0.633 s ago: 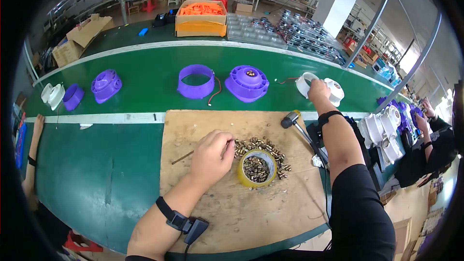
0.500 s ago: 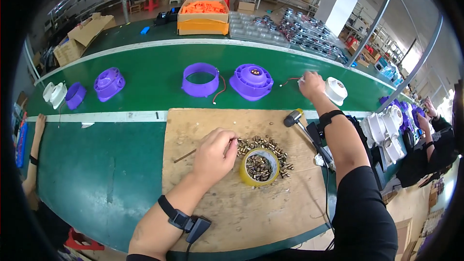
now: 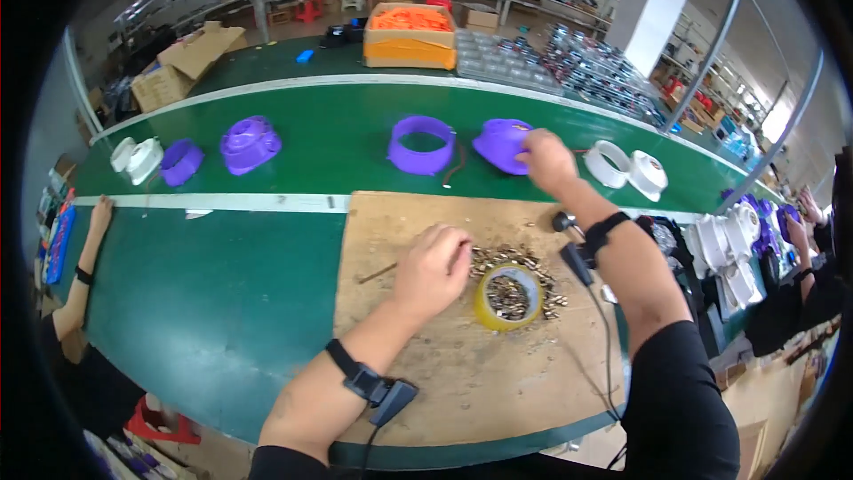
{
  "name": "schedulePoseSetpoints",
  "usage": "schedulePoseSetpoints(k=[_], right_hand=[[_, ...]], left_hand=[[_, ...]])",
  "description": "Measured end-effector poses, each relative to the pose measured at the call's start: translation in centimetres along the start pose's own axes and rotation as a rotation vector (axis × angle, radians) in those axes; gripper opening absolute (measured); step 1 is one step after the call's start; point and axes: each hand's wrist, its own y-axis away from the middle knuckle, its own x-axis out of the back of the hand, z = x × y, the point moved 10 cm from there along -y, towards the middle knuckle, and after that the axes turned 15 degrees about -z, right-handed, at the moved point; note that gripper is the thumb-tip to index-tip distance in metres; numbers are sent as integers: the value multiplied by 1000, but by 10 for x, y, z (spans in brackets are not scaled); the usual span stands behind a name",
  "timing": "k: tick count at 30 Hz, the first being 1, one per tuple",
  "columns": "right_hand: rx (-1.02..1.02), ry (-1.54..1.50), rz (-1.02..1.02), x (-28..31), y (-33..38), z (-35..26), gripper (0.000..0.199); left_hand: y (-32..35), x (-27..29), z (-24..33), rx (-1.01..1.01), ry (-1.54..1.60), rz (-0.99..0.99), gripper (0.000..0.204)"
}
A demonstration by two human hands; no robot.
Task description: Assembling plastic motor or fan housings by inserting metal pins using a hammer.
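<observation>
My right hand (image 3: 549, 163) reaches to the green bench strip and grips the right edge of a purple round housing (image 3: 500, 144), which is tilted. My left hand (image 3: 433, 271) is over the brown board (image 3: 462, 382) with its fingers pinched; what they hold is hidden. A thin brown rod (image 3: 378, 274) shows beside that hand, but I cannot tell whether it is held. Small brass-coloured metal parts (image 3: 553, 293) lie heaped around a yellow tape roll (image 3: 486, 311), and more fill its centre.
A purple ring (image 3: 421, 163), another purple housing (image 3: 250, 146), a white ring (image 3: 606, 164) and a white housing (image 3: 648, 175) stand along the strip. A mallet (image 3: 562, 221) lies by my right forearm. Co-workers' arms show at both sides; a box of orange parts (image 3: 410, 52) stands behind.
My right hand has moved left from the white ring to the purple housing and tilted it. The white ring is now uncovered. My left hand stays over the board while the view has shifted.
</observation>
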Motion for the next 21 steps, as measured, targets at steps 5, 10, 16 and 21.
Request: schedulePoseSetpoints(k=[5, 10, 16, 21], right_hand=[[-89, -740, 127, 69, 47, 61, 23], [94, -1636, 57, 113, 137, 1, 26], [102, -2220, -264, 32, 228, -76, 32], [-309, -2212, -117, 1, 252, -86, 45]], left_hand=[[-5, -2, 1, 52, 16, -11, 13], [-13, 14, -3, 3, 236, 145, 41], [-21, -18, 26, 156, 1195, -41, 56], [-2, -45, 35, 308, 1116, -118, 47]])
